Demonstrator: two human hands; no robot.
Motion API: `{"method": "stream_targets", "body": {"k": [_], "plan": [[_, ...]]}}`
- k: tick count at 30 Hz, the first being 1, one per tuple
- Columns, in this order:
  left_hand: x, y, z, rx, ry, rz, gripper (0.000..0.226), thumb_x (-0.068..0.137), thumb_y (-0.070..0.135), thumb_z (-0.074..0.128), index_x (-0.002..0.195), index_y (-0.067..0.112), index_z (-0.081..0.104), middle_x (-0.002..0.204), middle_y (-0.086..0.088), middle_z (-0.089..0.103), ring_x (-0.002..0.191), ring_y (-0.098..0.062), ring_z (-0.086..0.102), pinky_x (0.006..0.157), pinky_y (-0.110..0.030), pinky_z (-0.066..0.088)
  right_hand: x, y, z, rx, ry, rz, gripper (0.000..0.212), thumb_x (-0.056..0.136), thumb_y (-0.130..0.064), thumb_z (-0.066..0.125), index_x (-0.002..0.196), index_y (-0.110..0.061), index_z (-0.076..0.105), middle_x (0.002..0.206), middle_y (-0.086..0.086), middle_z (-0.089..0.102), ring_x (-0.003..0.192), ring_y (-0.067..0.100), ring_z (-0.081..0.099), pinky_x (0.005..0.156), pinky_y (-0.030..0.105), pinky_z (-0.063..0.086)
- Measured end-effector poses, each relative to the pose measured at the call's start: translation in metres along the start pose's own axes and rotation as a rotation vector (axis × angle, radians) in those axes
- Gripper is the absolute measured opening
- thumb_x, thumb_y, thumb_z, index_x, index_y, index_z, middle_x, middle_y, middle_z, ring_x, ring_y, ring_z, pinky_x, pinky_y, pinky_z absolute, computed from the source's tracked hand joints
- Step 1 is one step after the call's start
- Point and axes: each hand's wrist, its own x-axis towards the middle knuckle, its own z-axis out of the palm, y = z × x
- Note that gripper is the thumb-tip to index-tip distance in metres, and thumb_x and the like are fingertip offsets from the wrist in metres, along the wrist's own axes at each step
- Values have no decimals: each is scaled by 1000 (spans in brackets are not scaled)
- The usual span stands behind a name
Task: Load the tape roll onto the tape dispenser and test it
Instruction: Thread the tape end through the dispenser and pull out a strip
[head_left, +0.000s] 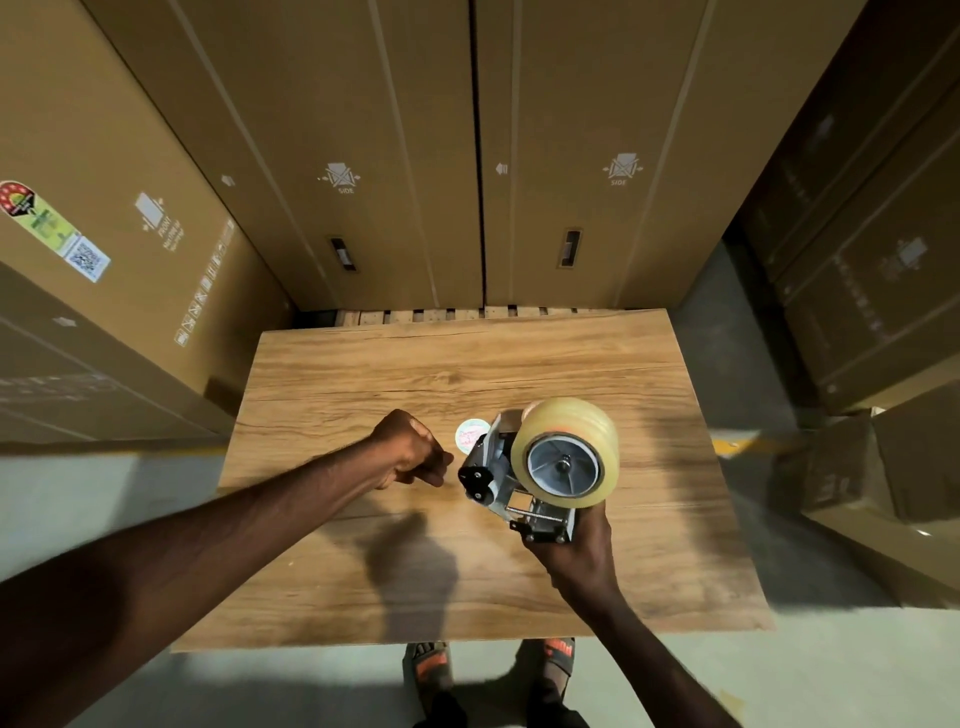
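While the right hand (576, 551) is gripping the tape dispenser (511, 483) by its handle right of centre above the desk (363, 374), the tape roll (566, 452) is sitting on its hub. The left hand (410, 449), curled shut and seemingly empty, is hovering just left of the dispenser's front end, nearer the tape's likely free end.

Left grip (410, 449) a loose fist, right grip (576, 551) clenched, arms outstretched.

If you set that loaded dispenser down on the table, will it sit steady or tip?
Probably top-heavy: the fat tape roll overhangs the narrow metal dispenser frame. The round roll may rock or roll on its edge. The right hand grips only the handle, so lay it down gently.
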Motion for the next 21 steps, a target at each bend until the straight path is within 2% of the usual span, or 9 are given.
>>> {"method": "stream_targets", "body": {"k": [4,6,8,10,12,14,16,19,21], "plan": [[-3,3,2,63,76,100,11,92,-6,65,86,-6,74,53,-3,71,41,-9,66,33,-13,35,3,0,0,25,-62,35,86,72,11,88,131,-36,46,93,-3,75,64,9,68,47,16,49],[-3,3,1,95,112,129,15,91,-1,70,76,0,74,47,2,67,40,-1,62,36,-11,36,8,-1,0,36,-56,30,85,73,4,93,136,-28,46,97,1,76,71,10,72,51,17,52],[-2,2,-1,90,130,141,20,89,9,77,69,6,73,54,-3,70,45,-6,63,39,-12,38,12,-1,-1,21,-41,24,84,71,-13,99,138,-25,49,105,1,77,82,15,76,60,26,59],[-1,2,-2,71,139,145,23,87,16,81,68,8,73,61,-8,72,52,-13,65,43,-14,40,17,0,-5,-27,-43,25,70,70,-28,99,127,-26,59,103,-1,80,84,17,77,64,33,61],[1,3,-3,62,145,151,26,86,19,82,65,9,73,60,-8,72,52,-13,64,46,-16,40,20,1,-9,-43,-79,29,58,71,-30,98,119,-22,67,98,-1,81,79,12,75,59,24,56],[1,6,-5,68,146,171,28,87,21,82,63,9,72,60,-9,71,51,-12,62,47,-15,40,22,-1,-12,-19,-143,44,55,75,-20,97,121,-16,67,101,1,80,76,7,71,58,13,51],[1,8,-7,70,137,203,28,88,20,81,64,9,71,63,-11,71,51,-13,62,44,-13,39,21,-3,-14,26,-207,85,59,76,-22,93,126,-12,65,105,7,77,75,5,67,59,12,50],[1,8,-9,54,88,247,24,87,15,81,66,9,70,63,-9,71,58,-19,66,60,-27,58,22,-8,-21,128,-328,166,57,72,-19,87,123,-5,65,91,22,72,63,15,61,49,23,45],[0,6,-11,41,58,277,20,85,14,83,69,7,72,63,-9,72,59,-19,67,73,-39,62,23,-7,-26,166,-369,224,50,73,-13,87,118,-4,65,83,24,70,54,24,50,46,26,38]]}}
